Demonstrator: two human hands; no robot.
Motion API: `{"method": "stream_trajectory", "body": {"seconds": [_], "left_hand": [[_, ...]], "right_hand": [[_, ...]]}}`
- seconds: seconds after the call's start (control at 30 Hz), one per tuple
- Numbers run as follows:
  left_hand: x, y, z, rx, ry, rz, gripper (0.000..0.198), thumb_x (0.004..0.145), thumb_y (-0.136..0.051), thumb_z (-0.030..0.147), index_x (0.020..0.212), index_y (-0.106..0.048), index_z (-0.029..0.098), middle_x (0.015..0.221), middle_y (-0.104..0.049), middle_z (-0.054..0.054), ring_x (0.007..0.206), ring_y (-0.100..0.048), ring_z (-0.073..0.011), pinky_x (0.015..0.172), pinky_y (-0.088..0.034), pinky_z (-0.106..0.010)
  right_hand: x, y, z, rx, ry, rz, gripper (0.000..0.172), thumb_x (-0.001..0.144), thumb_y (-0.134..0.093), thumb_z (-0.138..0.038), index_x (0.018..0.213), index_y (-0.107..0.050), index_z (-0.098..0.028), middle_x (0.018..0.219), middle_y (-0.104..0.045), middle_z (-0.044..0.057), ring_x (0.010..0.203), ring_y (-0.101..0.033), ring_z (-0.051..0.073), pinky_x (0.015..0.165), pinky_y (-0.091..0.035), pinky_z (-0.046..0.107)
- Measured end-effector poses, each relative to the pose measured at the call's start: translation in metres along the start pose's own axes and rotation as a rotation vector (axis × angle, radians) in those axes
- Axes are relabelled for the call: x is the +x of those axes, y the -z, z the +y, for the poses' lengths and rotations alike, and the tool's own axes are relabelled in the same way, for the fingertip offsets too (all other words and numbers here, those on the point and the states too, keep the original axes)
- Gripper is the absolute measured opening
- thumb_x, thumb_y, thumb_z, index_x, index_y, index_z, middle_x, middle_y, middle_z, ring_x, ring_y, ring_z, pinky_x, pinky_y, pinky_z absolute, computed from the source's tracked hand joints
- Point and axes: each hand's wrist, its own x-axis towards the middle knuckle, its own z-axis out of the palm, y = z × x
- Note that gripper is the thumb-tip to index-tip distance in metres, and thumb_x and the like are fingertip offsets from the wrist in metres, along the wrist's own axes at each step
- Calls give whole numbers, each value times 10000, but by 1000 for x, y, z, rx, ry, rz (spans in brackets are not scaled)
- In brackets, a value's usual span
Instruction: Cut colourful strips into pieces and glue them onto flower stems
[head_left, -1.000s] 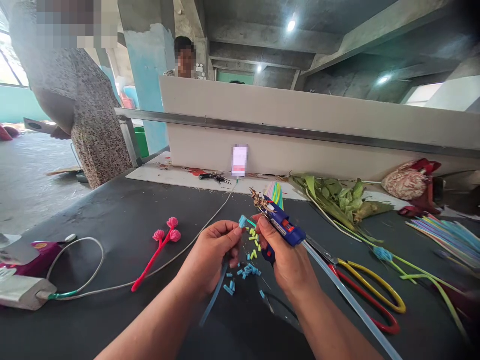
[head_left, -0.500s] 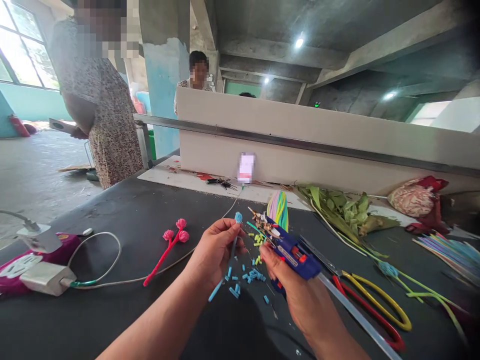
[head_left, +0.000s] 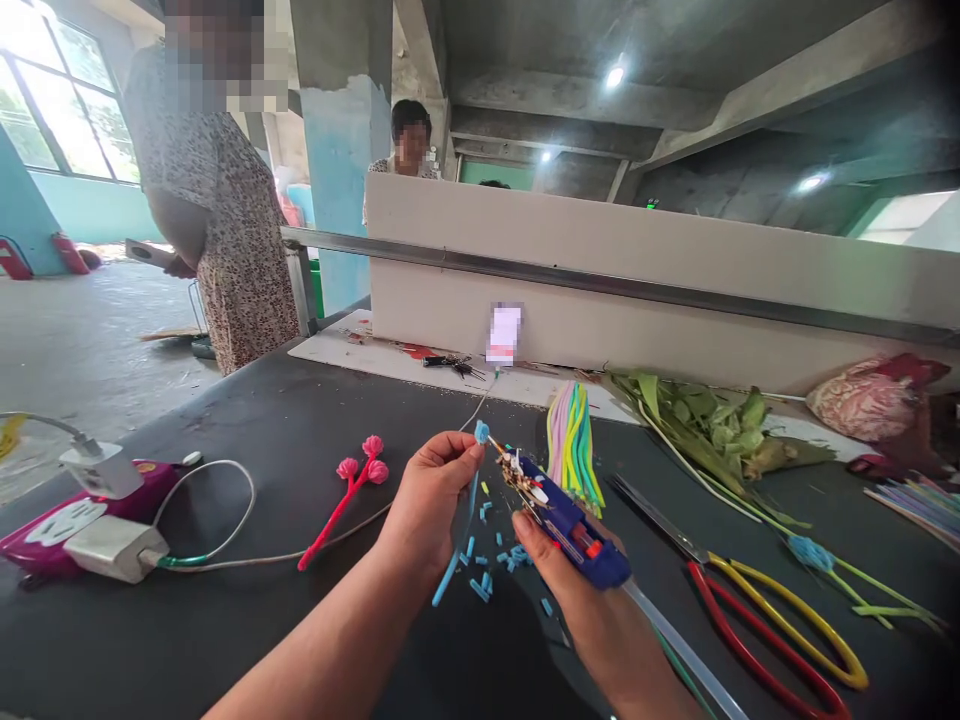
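Note:
Between its thumb and fingers my left hand pinches a blue pipe cleaner stem topped by a small blue fuzzy bud. My right hand is wrapped round a dark blue hot glue gun, with a long clear glue stick sticking out of its back. The gun's glue-crusted nozzle points at the bud and appears to touch it. Short cut blue pieces lie on the black table below. A pink pipe cleaner branch with three buds rests left of my hands.
Scissors with red and yellow handles lie at right. Behind are pastel pipe cleaners and dried green leaves. A purple power strip with chargers sits at left, its cable crossing the table. A phone leans at the back; a person stands beyond.
The glue gun has moved left, bringing its nozzle from beside the blue bud up to it. My left hand still pinches the stem. The view has shifted slightly.

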Motion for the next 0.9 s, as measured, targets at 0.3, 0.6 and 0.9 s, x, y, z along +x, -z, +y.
{"method": "stream_trajectory", "body": {"seconds": [0.3, 0.6, 0.9], "left_hand": [[2, 0, -2, 52, -9, 1, 204, 630, -736, 284, 707, -611, 142, 634, -548, 34, 483, -365, -15, 457, -263, -146], [2, 2, -4, 63, -8, -6, 196, 642, -729, 292, 712, -609, 154, 637, -554, 32, 490, -383, -19, 465, -274, -145], [1, 0, -2, 46, 3, 10, 218, 613, -749, 292, 703, -610, 151, 635, -555, 32, 486, -379, -17, 454, -272, -142]], "right_hand": [[3, 4, 11, -112, -8, 48, 243, 659, -619, -463, 579, -584, -236, 537, -559, -3, 520, -529, 186, 473, -435, 280], [-2, 3, -1, -55, 17, 54, 213, 729, -574, -421, 614, -593, -243, 578, -561, -3, 552, -524, 188, 497, -433, 280], [-1, 4, 3, -111, 17, 49, 207, 706, -599, -412, 608, -580, -232, 585, -567, -6, 560, -518, 187, 528, -431, 281]]}}
